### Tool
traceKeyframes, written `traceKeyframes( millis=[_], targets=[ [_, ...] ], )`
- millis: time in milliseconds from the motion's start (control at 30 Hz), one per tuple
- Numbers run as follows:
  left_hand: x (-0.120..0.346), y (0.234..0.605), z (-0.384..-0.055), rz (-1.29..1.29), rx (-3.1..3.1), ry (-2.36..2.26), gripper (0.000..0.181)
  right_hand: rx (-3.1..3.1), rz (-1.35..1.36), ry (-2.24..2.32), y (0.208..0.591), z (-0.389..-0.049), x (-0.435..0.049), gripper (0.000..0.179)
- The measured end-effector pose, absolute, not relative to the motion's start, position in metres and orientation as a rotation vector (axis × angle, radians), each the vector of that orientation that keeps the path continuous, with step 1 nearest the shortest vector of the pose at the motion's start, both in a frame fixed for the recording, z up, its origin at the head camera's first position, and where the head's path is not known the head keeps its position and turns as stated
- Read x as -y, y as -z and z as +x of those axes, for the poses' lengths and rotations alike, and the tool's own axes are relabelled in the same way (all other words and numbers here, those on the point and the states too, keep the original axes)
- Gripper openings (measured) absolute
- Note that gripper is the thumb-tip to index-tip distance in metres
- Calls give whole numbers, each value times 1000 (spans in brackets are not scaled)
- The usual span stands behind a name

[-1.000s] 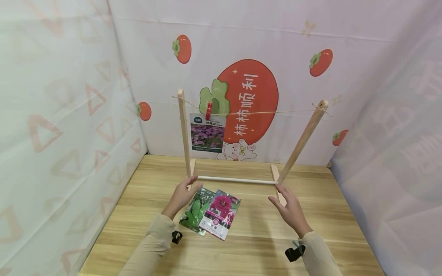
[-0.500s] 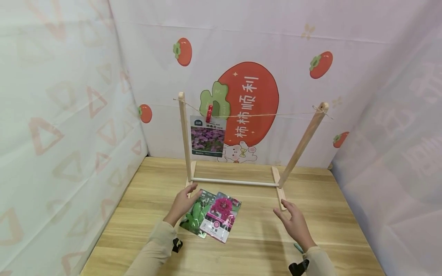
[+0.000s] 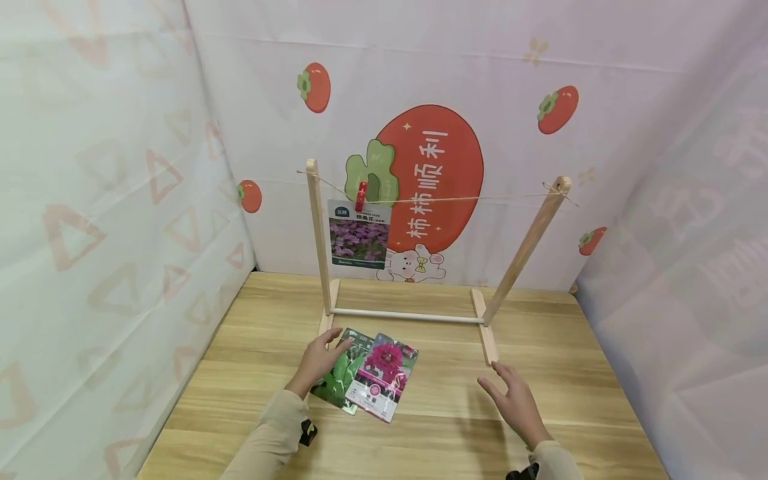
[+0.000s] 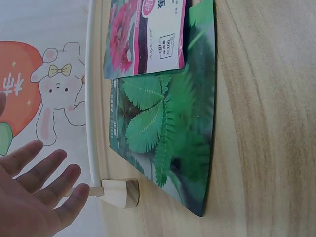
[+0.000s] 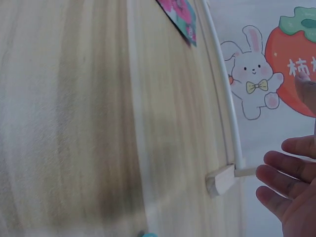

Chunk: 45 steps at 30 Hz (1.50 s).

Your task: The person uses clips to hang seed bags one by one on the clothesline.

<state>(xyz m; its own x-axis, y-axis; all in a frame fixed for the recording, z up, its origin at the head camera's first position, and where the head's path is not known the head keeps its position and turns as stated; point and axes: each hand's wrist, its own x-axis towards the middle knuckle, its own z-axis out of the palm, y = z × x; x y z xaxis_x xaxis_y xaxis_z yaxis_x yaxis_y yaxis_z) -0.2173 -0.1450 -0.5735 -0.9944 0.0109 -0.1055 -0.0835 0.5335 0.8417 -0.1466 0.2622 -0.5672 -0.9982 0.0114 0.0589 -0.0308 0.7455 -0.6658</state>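
My left hand (image 3: 318, 361) hovers beside two seed packets, its fingers relaxed and holding nothing. The green-leaf seed packet (image 4: 163, 128) lies partly under the pink-flower seed packet (image 3: 384, 377) on the table. To the right, my right hand (image 3: 513, 403) is held over the table near the front end of the stand's right foot (image 3: 489, 345), fingers loosely spread with nothing in them. Behind both hands stands a wooden frame with a string (image 3: 456, 198) tied between its posts. A purple-flower seed packet (image 3: 359, 237) hangs from the string by a red clothespin (image 3: 361, 197).
A white rod (image 3: 408, 315) joins the two feet of the frame low down. The left post (image 3: 319, 240) and right post (image 3: 528, 250) rise at its ends. Printed cloth walls (image 3: 480, 53) enclose the wooden table (image 3: 432, 440). A small teal object (image 5: 149, 235) shows at the right wrist view's lower edge.
Both hands have drawn back from the frame's base toward the front, the right one also slightly rightward. The packets and the clothespin keep their places.
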Motion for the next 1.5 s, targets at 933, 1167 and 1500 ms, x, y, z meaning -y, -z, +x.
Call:
traceKeyframes(
  millis=[933, 1167, 1500],
  targets=[
    [142, 586, -205, -83, -2917, -893, 55, 3184, 37, -558, 591, -123, -291, 57],
    [138, 598, -205, -105, -2911, -820, 59, 3256, -36, -493, 593, -119, -294, 55],
    [130, 602, -205, -210, -2924, -721, 57, 3273, -82, -439, 594, -117, -296, 39]
  ],
)
